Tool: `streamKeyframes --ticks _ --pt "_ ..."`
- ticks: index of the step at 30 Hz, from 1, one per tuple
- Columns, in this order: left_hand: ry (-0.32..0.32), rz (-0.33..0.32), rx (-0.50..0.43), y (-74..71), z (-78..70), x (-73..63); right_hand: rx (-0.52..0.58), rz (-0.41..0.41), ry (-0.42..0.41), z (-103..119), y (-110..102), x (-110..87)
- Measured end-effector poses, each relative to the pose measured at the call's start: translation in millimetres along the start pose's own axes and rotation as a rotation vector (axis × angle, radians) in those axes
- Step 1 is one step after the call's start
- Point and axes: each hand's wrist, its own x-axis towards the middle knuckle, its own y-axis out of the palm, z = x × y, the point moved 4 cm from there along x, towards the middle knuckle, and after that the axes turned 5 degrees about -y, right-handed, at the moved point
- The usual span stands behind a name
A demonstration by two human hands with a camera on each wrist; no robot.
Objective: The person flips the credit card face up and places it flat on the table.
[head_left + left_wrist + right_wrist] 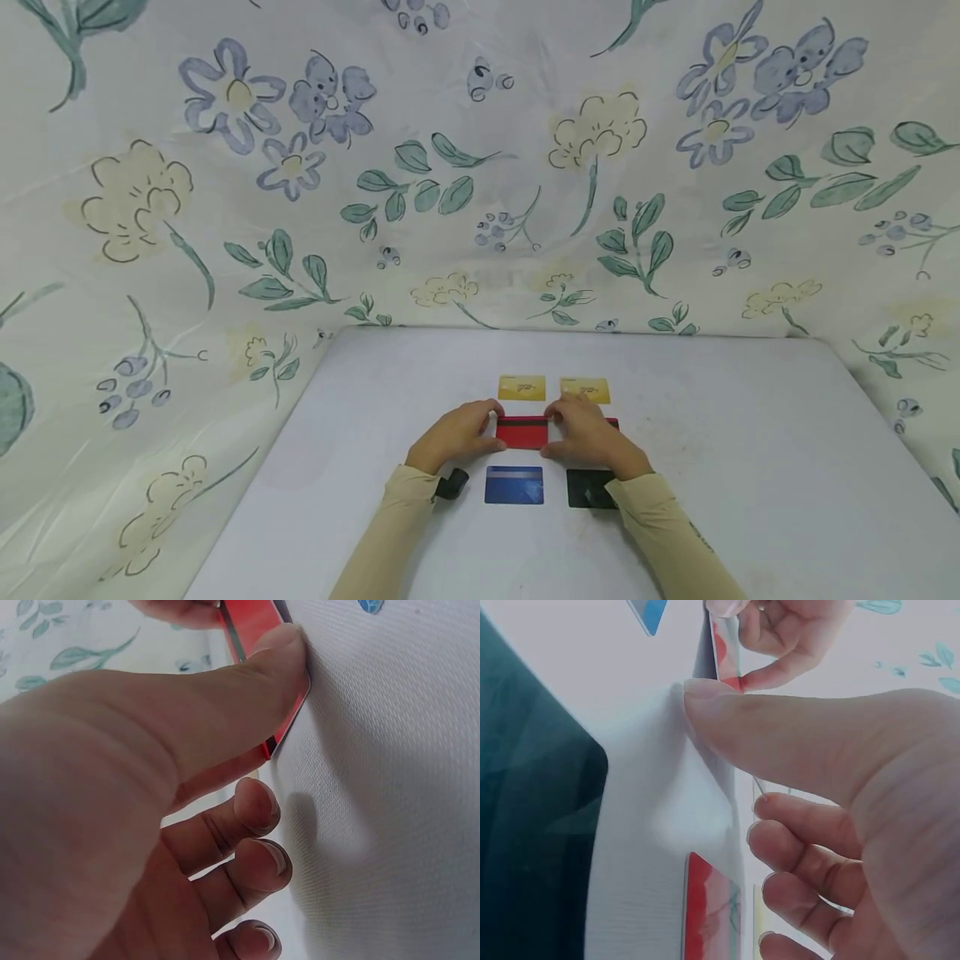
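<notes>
A red card [522, 433] with a dark stripe along its far edge lies between both hands, low at the white table. My left hand [459, 433] pinches its left end, thumb at the near corner and forefinger at the far one. In the left wrist view that thumb lies over the red card [253, 624], and the other fingers curl loosely. My right hand [592, 433] grips the right end between thumb and fingers. A second red card [705, 919] lies under the right hand, mostly hidden from the head view.
Two yellow cards [522, 388] lie beyond the hands, the right one partly covered by fingers. Nearer are a blue card [514, 485] and a black card [588, 489], partly under the right sleeve. Floral cloth [525, 275] hangs behind the white table [750, 433].
</notes>
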Motion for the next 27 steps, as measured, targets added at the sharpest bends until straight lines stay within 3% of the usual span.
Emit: streamKeyframes --ticks 12,19,27 --pt "0.01 -0.002 -0.013 0.7 -3.6 0.6 0.024 -0.01 -0.02 0 -10 -1.8" --pt "0.059 -0.009 -0.033 -2.8 -10.4 -1.0 0.017 -0.033 -0.083 2 -16 -2.6" --pt "0.081 -0.021 -0.037 -3.6 -16.6 -1.1 0.026 -0.04 -0.084 5 -19 -5.5"
